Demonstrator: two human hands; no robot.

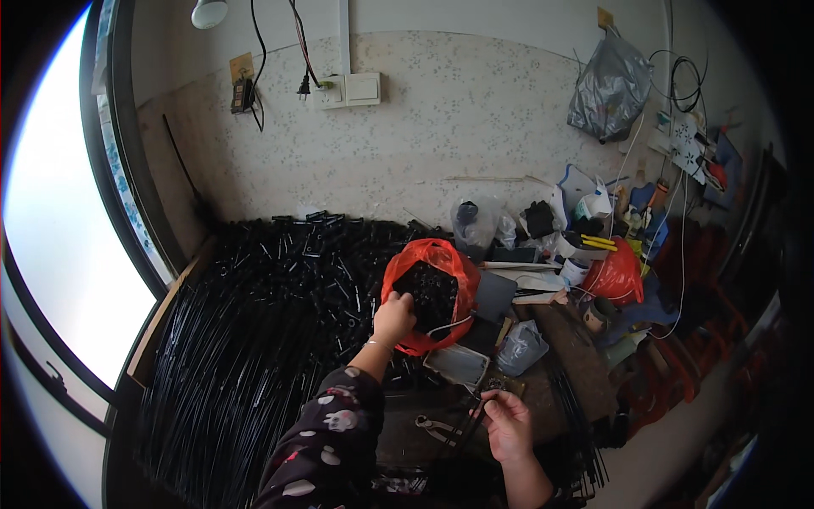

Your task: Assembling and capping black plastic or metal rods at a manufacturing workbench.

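Note:
My left hand (396,316) reaches over the near left rim of a red plastic bag (469,284). Its fingers are curled in among the small black parts (428,288) inside, and their tips are hidden. At the lower right, my right hand (509,424) pinches a thin black rod (473,424) between thumb and fingers, with its palm turned partly up. Just left of that hand, pliers (438,427) with pale handles lie on the dark table. A shallow grey tray (458,366) sits between the bag and my right hand.
Long black rods (212,373) lie in a dense bundle at the left, with black parts (314,254) heaped behind. More rods (577,424) stick out at the right. A knotted clear bag (521,348), a second red bag (619,273) and mixed clutter crowd the right side.

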